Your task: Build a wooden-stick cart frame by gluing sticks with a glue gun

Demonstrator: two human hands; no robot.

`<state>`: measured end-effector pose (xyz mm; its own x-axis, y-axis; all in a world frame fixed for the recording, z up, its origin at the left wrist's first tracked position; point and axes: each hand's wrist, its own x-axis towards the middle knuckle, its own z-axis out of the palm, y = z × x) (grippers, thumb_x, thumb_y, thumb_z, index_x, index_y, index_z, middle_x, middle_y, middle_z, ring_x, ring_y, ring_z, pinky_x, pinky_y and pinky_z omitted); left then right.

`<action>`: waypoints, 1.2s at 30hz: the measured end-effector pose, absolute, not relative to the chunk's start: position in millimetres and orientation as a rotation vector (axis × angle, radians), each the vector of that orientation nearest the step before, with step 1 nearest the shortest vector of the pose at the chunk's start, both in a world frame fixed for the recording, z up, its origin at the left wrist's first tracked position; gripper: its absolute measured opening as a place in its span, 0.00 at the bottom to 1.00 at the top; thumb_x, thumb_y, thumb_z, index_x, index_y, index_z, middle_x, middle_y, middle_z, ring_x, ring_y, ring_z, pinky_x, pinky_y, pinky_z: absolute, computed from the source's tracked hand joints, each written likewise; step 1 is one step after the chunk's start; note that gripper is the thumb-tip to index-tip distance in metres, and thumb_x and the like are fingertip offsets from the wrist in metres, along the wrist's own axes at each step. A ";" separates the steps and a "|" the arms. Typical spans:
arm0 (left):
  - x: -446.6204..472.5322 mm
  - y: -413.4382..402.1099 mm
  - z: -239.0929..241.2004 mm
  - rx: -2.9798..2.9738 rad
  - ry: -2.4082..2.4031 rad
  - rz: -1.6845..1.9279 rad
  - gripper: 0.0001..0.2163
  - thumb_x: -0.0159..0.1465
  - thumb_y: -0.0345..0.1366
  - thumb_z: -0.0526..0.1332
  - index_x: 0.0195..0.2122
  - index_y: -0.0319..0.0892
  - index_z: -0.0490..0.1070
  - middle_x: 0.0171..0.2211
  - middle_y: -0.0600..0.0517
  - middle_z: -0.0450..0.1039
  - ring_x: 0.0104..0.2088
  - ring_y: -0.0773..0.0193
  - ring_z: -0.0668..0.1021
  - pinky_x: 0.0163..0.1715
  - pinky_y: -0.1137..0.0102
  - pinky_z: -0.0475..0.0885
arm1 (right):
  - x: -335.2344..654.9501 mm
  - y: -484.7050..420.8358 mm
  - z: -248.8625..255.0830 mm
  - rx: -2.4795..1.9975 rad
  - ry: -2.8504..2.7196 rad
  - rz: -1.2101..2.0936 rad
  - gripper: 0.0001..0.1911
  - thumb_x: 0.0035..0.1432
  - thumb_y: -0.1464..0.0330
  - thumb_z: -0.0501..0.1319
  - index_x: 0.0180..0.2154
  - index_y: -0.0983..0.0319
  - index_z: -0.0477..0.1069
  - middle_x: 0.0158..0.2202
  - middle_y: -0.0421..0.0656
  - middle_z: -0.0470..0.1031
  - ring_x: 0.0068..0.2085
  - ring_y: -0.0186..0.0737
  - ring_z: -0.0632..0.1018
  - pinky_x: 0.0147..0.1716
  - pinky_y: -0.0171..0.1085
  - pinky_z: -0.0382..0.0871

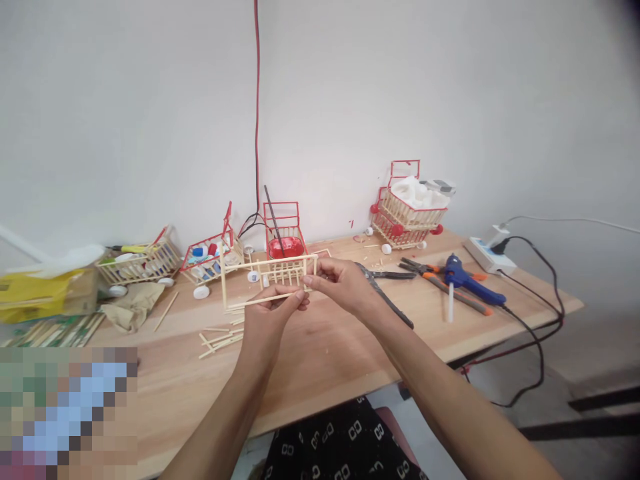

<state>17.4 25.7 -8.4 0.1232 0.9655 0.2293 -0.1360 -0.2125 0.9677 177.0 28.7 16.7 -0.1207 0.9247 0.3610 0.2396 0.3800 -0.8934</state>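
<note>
A light, rectangular frame of thin wooden sticks point(270, 261) is held up over the table. My left hand point(267, 319) is closed on its lower stick, thumb on top. At the right end of the frame, my right hand point(343, 283) pinches the short upright between thumb and fingers; the fingertips partly hide the joint. Several loose wooden sticks point(220, 341) lie on the table to the left, below the frame. Just behind it stands a small stick cart point(281, 203) with a red rim, holding a red container point(286, 248) and a dark rod.
Small stick carts filled with bottle caps point(203, 255) stand along the wall. Another cart point(410, 220) holds white material. Pliers point(387, 275), a blue glue gun point(470, 283) and a white power strip point(490, 253) with cables lie right. Crumpled brown paper point(133, 307) lies left.
</note>
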 end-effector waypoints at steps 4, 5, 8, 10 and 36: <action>18.4 26.8 -11.4 1.254 0.880 1.308 0.06 0.54 0.36 0.68 0.29 0.39 0.77 0.25 0.52 0.77 0.29 0.65 0.78 0.34 0.71 0.74 | 176.7 27.9 16.8 -1.062 -1.603 0.826 0.10 0.53 0.63 0.62 0.27 0.63 0.69 0.25 0.38 0.68 0.28 0.33 0.67 0.29 0.33 0.60; 18.9 27.1 -12.1 1.234 0.880 1.303 0.06 0.54 0.36 0.69 0.29 0.39 0.77 0.25 0.52 0.78 0.29 0.65 0.78 0.34 0.71 0.74 | 176.6 27.3 17.2 -1.068 -1.599 0.822 0.10 0.53 0.63 0.62 0.26 0.63 0.69 0.24 0.37 0.68 0.28 0.33 0.67 0.29 0.33 0.60; 20.1 28.0 -13.9 1.186 0.871 1.292 0.07 0.53 0.36 0.69 0.30 0.38 0.77 0.26 0.51 0.78 0.29 0.65 0.78 0.35 0.70 0.74 | 175.9 25.5 18.7 -1.094 -1.583 0.799 0.11 0.53 0.62 0.62 0.25 0.62 0.68 0.24 0.37 0.68 0.28 0.32 0.67 0.28 0.32 0.59; 20.3 28.5 -14.7 1.164 0.853 1.284 0.07 0.52 0.36 0.69 0.30 0.38 0.77 0.26 0.51 0.78 0.29 0.65 0.79 0.36 0.69 0.74 | 175.6 25.1 19.2 -1.101 -1.588 0.785 0.11 0.53 0.62 0.62 0.25 0.62 0.68 0.24 0.37 0.69 0.28 0.33 0.67 0.28 0.32 0.59; 14.0 44.0 -9.7 0.973 0.779 1.225 0.09 0.49 0.35 0.71 0.28 0.37 0.77 0.27 0.51 0.77 0.29 0.68 0.77 0.36 0.72 0.74 | 168.1 56.2 14.4 -1.000 -1.611 0.800 0.13 0.54 0.59 0.62 0.28 0.62 0.68 0.25 0.37 0.66 0.28 0.32 0.66 0.29 0.32 0.59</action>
